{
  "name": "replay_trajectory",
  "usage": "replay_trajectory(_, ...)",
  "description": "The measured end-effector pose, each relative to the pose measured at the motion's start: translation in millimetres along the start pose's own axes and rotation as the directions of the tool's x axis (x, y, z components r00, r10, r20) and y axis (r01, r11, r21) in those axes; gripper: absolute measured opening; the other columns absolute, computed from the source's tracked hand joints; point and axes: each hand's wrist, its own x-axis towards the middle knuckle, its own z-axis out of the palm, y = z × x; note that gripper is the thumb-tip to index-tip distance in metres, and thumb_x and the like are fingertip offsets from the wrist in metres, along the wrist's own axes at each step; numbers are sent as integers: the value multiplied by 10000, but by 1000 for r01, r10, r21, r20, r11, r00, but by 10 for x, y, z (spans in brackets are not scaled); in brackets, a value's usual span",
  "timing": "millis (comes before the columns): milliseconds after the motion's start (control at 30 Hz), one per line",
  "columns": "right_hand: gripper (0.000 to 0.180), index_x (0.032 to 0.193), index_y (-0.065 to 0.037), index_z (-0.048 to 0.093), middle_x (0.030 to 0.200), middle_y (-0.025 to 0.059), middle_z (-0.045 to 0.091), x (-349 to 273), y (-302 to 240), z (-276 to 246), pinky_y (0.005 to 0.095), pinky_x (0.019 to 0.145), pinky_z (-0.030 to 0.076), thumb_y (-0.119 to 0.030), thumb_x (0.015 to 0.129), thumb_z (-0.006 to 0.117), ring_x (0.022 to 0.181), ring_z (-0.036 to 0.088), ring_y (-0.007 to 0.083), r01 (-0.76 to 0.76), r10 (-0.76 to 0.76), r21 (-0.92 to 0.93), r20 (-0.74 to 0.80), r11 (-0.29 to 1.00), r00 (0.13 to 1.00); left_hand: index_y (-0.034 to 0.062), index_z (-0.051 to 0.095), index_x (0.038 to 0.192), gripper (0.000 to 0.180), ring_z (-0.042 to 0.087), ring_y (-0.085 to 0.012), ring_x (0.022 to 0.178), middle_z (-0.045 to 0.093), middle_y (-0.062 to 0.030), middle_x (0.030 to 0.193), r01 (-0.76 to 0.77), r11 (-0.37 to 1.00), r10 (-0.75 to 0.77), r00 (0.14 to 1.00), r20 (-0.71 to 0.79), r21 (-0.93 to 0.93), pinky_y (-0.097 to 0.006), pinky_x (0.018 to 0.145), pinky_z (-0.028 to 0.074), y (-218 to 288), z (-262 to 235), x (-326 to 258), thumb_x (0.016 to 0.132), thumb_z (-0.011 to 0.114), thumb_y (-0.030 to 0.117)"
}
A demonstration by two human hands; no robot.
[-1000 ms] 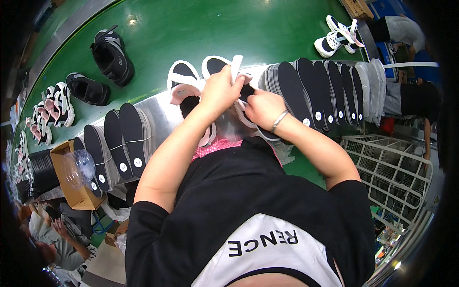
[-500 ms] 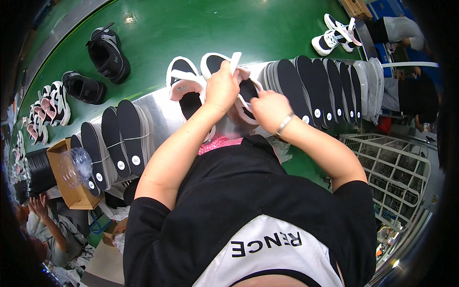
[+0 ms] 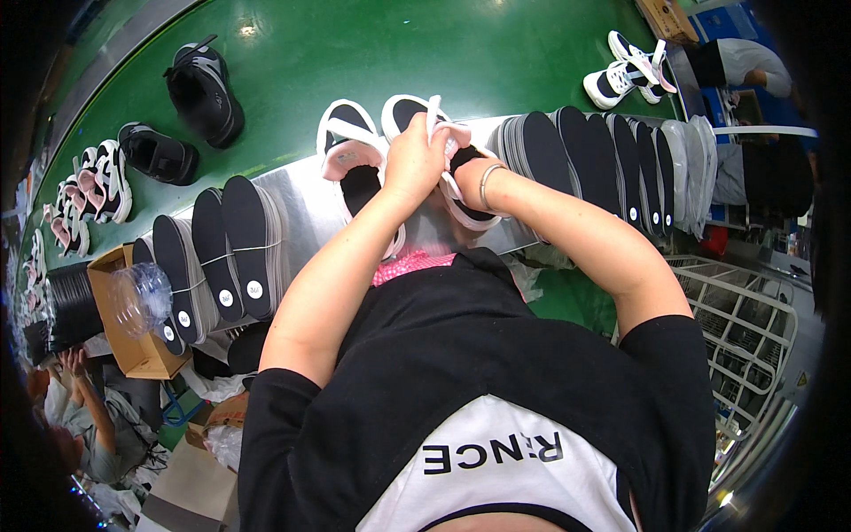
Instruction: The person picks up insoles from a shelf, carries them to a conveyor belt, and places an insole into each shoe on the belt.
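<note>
Two white and pink shoes lie on a metal shelf (image 3: 301,213) at the edge of a green conveyor belt (image 3: 355,53). The left shoe (image 3: 350,155) lies untouched. My left hand (image 3: 412,160) and my right hand (image 3: 461,164) are closed together on the right shoe (image 3: 417,111), pinching a white strap or lace at its top. A bracelet sits on my right wrist.
Stacks of black insoles stand on the shelf at left (image 3: 222,257) and right (image 3: 603,151). Black shoes (image 3: 204,89) and white shoes (image 3: 629,71) ride the belt. A cardboard box (image 3: 133,346) with a plastic bottle sits lower left, a wire rack (image 3: 745,328) at right. Other people work nearby.
Both hands have stayed on the right shoe, shifting slightly as they work its white strap. The shoes on the belt have barely moved.
</note>
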Motion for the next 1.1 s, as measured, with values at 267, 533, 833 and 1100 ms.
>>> replay_trajectory(267, 254, 930, -80, 615, 961, 122, 596, 10, -67, 6, 303, 785, 428, -142, 693, 548, 917, 565, 228, -110, 103, -50, -125, 993, 987, -12, 459, 878, 232, 552, -383, 684, 569, -217, 690, 0, 1000, 0, 999, 37, 11, -439, 621, 419, -6, 10, -2, 784, 500, 197)
replay_trajectory(533, 229, 880, -63, 589, 877, 125, 609, -236, 82, -8, 356, 792, 412, -155, 679, 529, 843, 586, 237, 46, -43, -46, 61, 998, 997, -7, 450, 872, 205, 557, -375, 664, 567, -211, 667, -61, 995, 62, 998, -14, 77, -444, 593, 420, -21, 59, 1, 806, 479, 184)
replay_trajectory(833, 292, 967, -17, 511, 830, 127, 611, -523, 297, 295, 494, 926, 241, -152, 711, 479, 852, 576, 262, 325, -406, -253, -687, 911, 603, -13, 419, 907, 191, 550, -393, 678, 565, -219, 697, 41, 993, -40, 999, -17, 107, -445, 598, 423, 65, 78, -74, 822, 457, 154)
replay_trajectory(1100, 198, 943, -64, 557, 637, 53, 565, -1051, 425, -229, 352, 772, 326, -133, 764, 507, 628, 550, 195, 449, -243, 46, -790, 892, 563, -32, 406, 979, 214, 563, -370, 726, 574, -217, 736, -10, 998, 16, 994, -106, 54, -414, 614, 433, 78, -3, -334, 830, 444, 116)
